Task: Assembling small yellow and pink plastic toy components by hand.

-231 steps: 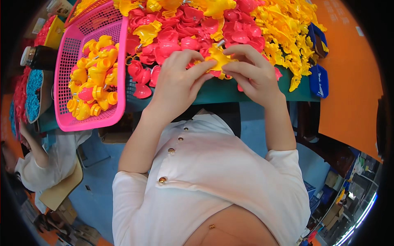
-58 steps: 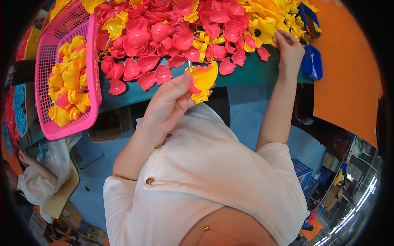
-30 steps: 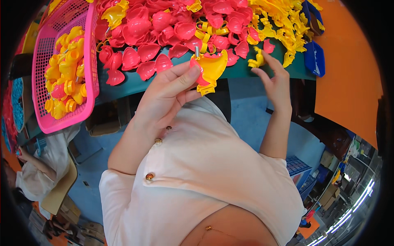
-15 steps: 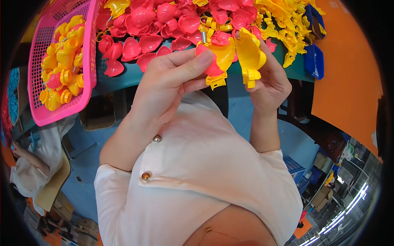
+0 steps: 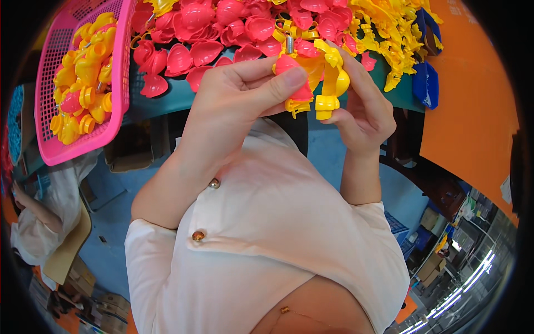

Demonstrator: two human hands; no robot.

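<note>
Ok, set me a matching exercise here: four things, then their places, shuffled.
Things
1. Pink mesh plastic basket
2. Pink-and-yellow plastic piece with a metal spring
3. Curved yellow plastic shell
4. Loose glossy pink plastic shells

Places
A. In the right hand
B. Heaped on the green tabletop
C. At the left, holding yellow-and-pink pieces
D. In the left hand

Pairs: 1-C; 2-D; 3-A; 4-B

Pink/yel. shell (image 5: 301, 92) w/ metal spring (image 5: 289, 44) on top, roughly upright, just beside upright yel. half-pc (image 5: 340, 82) on rt.

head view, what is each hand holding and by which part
Left hand: red-and-yellow piece, by its red part. Right hand: yellow shell, by its right side.
</note>
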